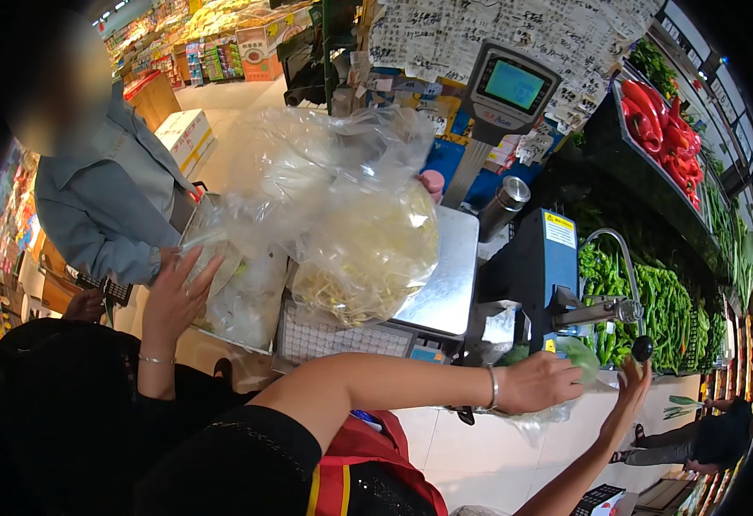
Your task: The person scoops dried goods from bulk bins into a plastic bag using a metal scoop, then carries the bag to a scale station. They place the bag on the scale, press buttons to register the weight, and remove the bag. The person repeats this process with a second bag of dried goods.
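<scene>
My left hand is closed around the gathered part of a clear plastic bag with green produce in it. The bag is in front of a blue bag-sealing machine and partly hidden by that hand. My right hand reaches up with its fingers spread, fingertips at the black ball knob of the machine's curved metal lever. Large clear bags of bean sprouts rest on the weighing scale, covering much of its plate and keypad.
Another person's hand touches bagged goods at the left, facing a person in a grey-blue jacket. A metal flask stands behind the scale, beside its display. Green peppers and red peppers fill the right-hand shelves.
</scene>
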The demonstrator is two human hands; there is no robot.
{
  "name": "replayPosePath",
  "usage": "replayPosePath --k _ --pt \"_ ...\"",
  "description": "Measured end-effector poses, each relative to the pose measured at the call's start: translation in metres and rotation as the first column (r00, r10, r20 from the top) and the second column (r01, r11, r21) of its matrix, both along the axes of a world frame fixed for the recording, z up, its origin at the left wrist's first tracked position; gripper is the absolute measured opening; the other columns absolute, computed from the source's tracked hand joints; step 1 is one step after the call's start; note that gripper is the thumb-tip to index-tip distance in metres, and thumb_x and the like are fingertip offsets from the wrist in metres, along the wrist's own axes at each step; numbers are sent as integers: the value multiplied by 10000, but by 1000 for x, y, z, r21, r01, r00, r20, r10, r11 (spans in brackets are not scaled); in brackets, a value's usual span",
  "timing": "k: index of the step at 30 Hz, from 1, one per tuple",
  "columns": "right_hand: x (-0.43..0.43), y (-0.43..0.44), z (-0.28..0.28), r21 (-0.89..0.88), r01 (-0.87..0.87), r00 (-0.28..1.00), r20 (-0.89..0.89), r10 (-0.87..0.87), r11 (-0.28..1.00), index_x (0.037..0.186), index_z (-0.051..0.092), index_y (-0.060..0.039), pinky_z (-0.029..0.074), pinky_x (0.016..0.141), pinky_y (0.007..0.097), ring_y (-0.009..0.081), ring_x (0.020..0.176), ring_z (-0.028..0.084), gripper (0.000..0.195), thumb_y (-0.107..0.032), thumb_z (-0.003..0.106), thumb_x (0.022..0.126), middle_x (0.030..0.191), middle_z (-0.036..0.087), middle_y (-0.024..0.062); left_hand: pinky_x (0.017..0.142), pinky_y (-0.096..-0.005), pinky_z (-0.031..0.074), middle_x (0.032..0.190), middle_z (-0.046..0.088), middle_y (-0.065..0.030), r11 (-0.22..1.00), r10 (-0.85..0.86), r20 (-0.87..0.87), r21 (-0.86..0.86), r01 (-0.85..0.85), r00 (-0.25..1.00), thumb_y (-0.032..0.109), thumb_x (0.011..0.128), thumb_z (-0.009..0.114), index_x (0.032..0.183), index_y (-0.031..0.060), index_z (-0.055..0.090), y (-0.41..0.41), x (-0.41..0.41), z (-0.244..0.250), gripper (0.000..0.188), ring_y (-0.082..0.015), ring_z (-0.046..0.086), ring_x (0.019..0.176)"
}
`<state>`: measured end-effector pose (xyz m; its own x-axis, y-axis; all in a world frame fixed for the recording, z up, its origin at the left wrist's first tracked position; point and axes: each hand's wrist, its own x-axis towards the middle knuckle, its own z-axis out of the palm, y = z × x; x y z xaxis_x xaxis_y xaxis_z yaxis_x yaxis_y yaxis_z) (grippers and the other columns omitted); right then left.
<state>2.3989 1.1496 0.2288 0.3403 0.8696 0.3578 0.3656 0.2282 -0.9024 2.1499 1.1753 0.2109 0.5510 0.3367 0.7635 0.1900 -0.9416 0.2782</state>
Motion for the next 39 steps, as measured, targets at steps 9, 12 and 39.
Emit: replayPosePath --k 9,12,39 --pt "-64 -114 -117 -369 -159 913 -408 -6 916 1361 343 -20 393 980 379 265 1162 484 695 -563 339 928 1300 460 175 761 -331 457 943 622 -137 494 -193 539 -668 556 820 -24 760 492 1100 -3 530 -49 -109 24 343 -236 623 874" --pt "-142 -101 -114 -354 -521 766 -595 243 776 1351 336 12 416 965 382 260 1131 523 678 -518 391 931 1251 507 170 800 -264 436 940 596 -91 400 -152 549 -726 559 822 35 772 491 1086 -14 534 -56 -183 26 321 -146 559 899" --pt "-217 -87 -291 -472 -257 936 -338 96 843 1336 374 12 365 954 276 175 1119 467 671 -53 724 768 1235 496 85 679 -255 399 827 486 -18 327 909 229 -910 -255 347 304 871 498 986 26 479 -200 -524 -63 301 -125 494 755"
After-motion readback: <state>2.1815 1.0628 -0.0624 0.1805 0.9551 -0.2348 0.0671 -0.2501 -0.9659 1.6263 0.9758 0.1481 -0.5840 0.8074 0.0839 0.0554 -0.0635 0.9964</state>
